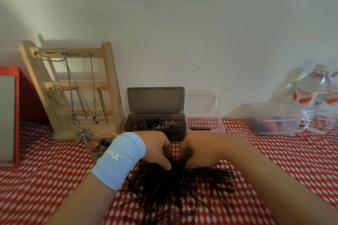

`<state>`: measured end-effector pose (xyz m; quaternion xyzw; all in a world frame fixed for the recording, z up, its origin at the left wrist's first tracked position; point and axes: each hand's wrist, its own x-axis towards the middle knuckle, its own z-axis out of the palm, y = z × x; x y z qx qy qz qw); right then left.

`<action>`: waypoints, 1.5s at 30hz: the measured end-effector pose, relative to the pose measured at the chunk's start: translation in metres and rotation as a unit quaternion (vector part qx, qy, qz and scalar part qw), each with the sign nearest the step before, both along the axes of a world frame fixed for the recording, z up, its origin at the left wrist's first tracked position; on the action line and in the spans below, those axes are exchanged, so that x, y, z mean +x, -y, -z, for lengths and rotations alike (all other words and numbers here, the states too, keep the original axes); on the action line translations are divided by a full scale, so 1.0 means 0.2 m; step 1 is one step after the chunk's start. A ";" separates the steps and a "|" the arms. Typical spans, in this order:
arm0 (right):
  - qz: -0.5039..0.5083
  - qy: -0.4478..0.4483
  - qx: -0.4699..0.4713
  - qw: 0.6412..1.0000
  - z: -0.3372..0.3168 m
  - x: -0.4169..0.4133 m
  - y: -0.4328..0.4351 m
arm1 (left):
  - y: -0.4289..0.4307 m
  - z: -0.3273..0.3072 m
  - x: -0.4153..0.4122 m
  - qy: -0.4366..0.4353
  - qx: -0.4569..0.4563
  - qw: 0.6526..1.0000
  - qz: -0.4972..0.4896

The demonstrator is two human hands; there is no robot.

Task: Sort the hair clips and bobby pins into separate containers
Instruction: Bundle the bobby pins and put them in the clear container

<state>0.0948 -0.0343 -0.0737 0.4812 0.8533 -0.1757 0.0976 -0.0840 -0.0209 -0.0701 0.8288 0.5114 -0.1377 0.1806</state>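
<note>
**Both hands working at the far edge of the bobby pin heap**

A big heap of black bobby pins (175,186) is lying on the red-and-white patterned surface (54,170), right in front of the person. The left hand (158,149), wearing a light blue wristband (118,159), is reaching in from the left with its fingers curling down and its thumb touching the top of the heap. The right hand (188,149) is facing it from the right, fingers bending inward, and the two hands are nearly meeting over the heap's far edge. Pins are sticking out just beneath and between them. I cannot tell whether either grip is clamping on any pins or only resting on them.

Just behind the hands, a dark box (131,122) is standing with its lid up, holding hair clips (157,124). A clear container (219,126) is sitting right beside it, also open, with a few bobby pins inside.

A wooden rack (108,78) hung with chains is leaning against the wall at the left, and water bottles (316,97) are standing at the far right.
</note>
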 end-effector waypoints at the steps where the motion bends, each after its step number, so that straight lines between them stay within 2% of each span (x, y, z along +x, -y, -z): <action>1: 0.007 -0.012 -0.005 1.000 0.01 -0.01 0.00 | 0.00 0.00 0.00 0.005 -0.005 1.000 -0.002; 4: 0.046 -0.074 -0.006 0.996 0.06 -0.07 0.01 | -0.02 -0.03 -0.05 0.008 -0.019 1.000 -0.005; 9: 0.048 -0.091 0.043 0.994 0.13 -0.13 0.01 | -0.04 -0.05 -0.11 -0.026 -0.028 0.999 -0.001; 26: 0.015 -0.155 -0.056 0.986 0.05 -0.07 0.00 | -0.01 -0.08 -0.11 0.051 -0.041 0.998 0.007; 31: 0.035 -0.199 -0.068 0.977 -0.01 -0.03 0.01 | -0.01 -0.09 -0.12 0.177 -0.122 0.977 -0.014; 37: 0.070 -0.263 -0.119 0.955 0.01 -0.03 0.00 | -0.01 -0.15 -0.15 0.241 -0.050 0.969 -0.017; 39: 0.104 -0.310 -0.170 0.930 0.03 -0.03 0.00 | -0.01 -0.16 -0.15 0.246 -0.035 0.969 -0.012; 41: 0.139 -0.378 -0.248 0.881 0.05 -0.04 0.00 | -0.01 -0.16 -0.14 0.251 -0.023 0.968 -0.009; 45: 0.118 -0.443 -0.345 0.819 0.04 -0.07 0.03 | -0.02 -0.14 -0.13 0.223 0.025 0.974 -0.012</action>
